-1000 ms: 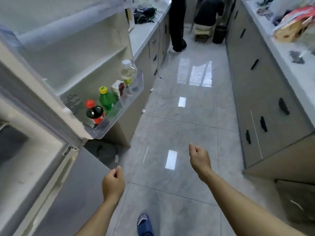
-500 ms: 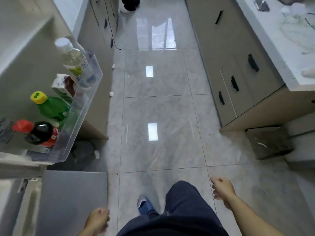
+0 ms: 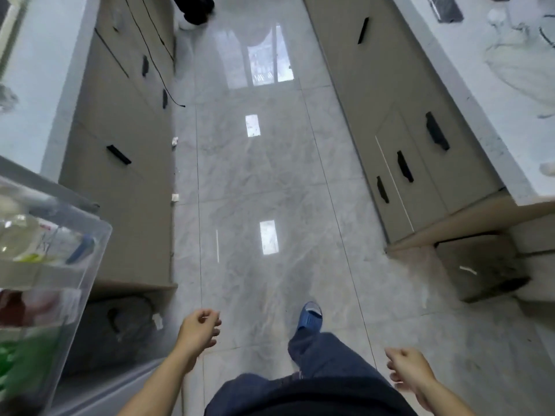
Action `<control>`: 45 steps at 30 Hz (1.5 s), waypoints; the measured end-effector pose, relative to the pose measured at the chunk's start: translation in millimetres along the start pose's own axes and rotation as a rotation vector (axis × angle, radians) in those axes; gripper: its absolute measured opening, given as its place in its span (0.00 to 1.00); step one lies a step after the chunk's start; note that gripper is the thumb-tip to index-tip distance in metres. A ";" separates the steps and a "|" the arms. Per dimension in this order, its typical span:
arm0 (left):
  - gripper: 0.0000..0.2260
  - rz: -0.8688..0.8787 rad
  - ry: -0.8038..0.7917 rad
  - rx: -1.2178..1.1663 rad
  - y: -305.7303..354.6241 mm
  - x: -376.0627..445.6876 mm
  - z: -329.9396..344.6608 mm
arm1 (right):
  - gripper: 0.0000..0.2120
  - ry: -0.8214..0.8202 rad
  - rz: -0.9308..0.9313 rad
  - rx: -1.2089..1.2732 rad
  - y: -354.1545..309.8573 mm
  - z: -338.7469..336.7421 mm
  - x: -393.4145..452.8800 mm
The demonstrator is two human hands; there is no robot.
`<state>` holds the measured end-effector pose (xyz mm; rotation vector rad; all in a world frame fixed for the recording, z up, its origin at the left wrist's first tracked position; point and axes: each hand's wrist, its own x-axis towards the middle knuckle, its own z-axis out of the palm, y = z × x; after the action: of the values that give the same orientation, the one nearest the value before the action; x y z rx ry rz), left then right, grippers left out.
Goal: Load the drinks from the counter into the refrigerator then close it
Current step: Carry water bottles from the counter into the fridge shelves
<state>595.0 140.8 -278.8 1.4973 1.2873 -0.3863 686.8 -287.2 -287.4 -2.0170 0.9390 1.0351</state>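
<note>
Head view shows both hands empty mid-stride: the left hand (image 3: 199,328) hangs loosely curled low in front, the right hand (image 3: 410,372) likewise, out to the side. The loaded drinks (image 3: 21,244) sit in the clear door bin (image 3: 90,250), up and left of the left hand. Turning toward the worktop (image 3: 486,136), ahead of the right hand, should come next, I judge.

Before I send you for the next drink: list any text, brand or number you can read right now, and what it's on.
No text is readable in the head view.
Bottles in the clear door bin: labels show only as colour smears (pale bottle, green bottle), too blurred to read.
Cabinets and right counter: no lettering visible.
</note>
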 end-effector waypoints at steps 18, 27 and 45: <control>0.09 -0.358 0.150 -0.114 75.8 112.4 -17.8 | 0.09 -0.131 -0.336 -0.257 -409.4 35.0 78.6; 0.08 -0.290 0.155 -0.393 227.8 206.5 -60.5 | 0.09 -0.222 -0.456 -0.534 -576.2 108.5 56.5; 0.06 -0.515 0.490 -0.862 338.3 261.2 -77.0 | 0.13 -0.383 -0.590 -1.237 -870.9 272.8 96.5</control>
<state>949.6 391.4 -286.0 0.5211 1.9032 0.2338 1345.2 352.0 -289.8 -2.5511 -0.7007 1.7427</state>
